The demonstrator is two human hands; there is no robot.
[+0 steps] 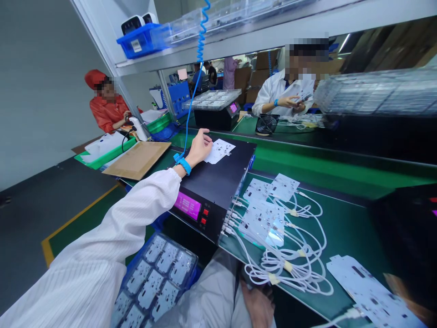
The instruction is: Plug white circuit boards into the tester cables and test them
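Observation:
My left hand (200, 148), with a blue wrist strap (185, 166) and coiled cord, is over the black test box (218, 175). Its fingers are loosely bent and apart, at the left edge of a white circuit board (221, 151) lying flat on the box. At the lower right, my right hand (398, 287) is blurred and partly hidden behind a larger-looking white circuit board (370, 287), which it grips. A white cable plug (353, 313) meets that board's lower edge. A lit magenta display (187, 206) and red buttons are on the box's front.
Several circuit boards (261, 221) joined to white cables (290, 269) lie right of the box. Below is a tray of boards (150, 278). Cardboard (138, 159) lies left, a shelf (239, 43) crosses overhead, and a dark device (406, 228) stands right. Two people work nearby.

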